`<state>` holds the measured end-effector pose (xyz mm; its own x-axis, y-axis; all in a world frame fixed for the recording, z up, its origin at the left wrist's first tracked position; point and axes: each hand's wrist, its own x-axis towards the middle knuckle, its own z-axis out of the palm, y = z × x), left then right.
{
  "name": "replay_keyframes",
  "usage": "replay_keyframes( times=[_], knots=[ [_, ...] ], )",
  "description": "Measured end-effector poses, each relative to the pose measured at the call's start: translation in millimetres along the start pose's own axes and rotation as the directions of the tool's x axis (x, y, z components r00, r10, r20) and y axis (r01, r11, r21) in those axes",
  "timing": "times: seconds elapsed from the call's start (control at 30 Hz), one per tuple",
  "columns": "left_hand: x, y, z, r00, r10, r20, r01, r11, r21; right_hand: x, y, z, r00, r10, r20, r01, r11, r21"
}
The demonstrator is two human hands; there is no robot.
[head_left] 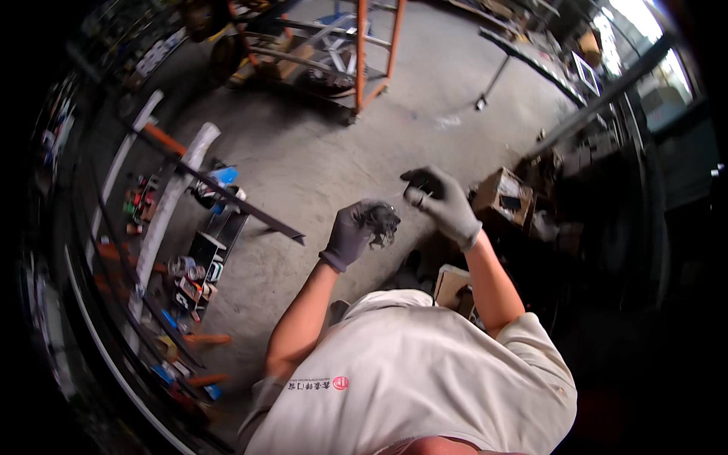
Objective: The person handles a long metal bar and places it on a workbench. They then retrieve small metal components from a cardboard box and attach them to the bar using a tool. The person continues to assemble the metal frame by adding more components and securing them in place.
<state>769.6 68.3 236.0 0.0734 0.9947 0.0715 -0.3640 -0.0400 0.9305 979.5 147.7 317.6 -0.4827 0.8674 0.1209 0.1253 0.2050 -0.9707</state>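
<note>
Both my hands wear grey gloves and are raised in front of my chest above the concrete floor. My left hand point(356, 231) is cupped around a small pile of dark metal parts point(381, 222). My right hand point(438, 199) is just to the right and a little higher, its fingers pinched on a tiny thin piece point(419, 201) that is too small to name. The two hands are close but do not touch.
A long dark metal bar point(227, 193) lies slanted on the floor to the left, by white tubes point(171, 201) and a litter of small tools and cans. An orange wheeled rack point(356, 53) stands at the back. Open cardboard boxes point(503, 197) sit to the right.
</note>
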Motion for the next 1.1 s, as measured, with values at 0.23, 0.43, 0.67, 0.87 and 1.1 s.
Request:
replay_keyframes(
  times=[0.23, 0.43, 0.67, 0.87, 1.1],
  knots=[
    [-147.5, 69.5, -93.7, 0.986, -0.123, -0.111, 0.103, 0.98, -0.173, -3.8, -37.3, 188.1, 0.97, 0.054, 0.235, -0.098, 0.979, 0.18],
    [-229.9, 89.4, -144.8, 0.958, -0.041, -0.285, 0.021, 0.997, -0.073, 12.2, -65.1, 287.1, 0.934, -0.037, 0.356, 0.008, 0.997, 0.083],
    [-257.6, 104.0, -187.7, 0.881, -0.092, -0.464, 0.058, 0.995, -0.086, 44.1, -66.1, 365.6, 0.852, -0.043, 0.522, -0.006, 0.996, 0.091],
    [-240.2, 107.4, -241.6, 0.864, -0.13, -0.487, 0.097, 0.991, -0.092, 89.3, -26.9, 412.5, 0.846, -0.081, 0.527, 0.068, 0.997, 0.044],
    [-197.2, 94.4, -316.1, 0.859, -0.277, -0.431, 0.337, 0.939, 0.069, 139.0, 20.9, 427.7, 0.878, -0.109, 0.465, 0.105, 0.994, 0.034]
  ],
)
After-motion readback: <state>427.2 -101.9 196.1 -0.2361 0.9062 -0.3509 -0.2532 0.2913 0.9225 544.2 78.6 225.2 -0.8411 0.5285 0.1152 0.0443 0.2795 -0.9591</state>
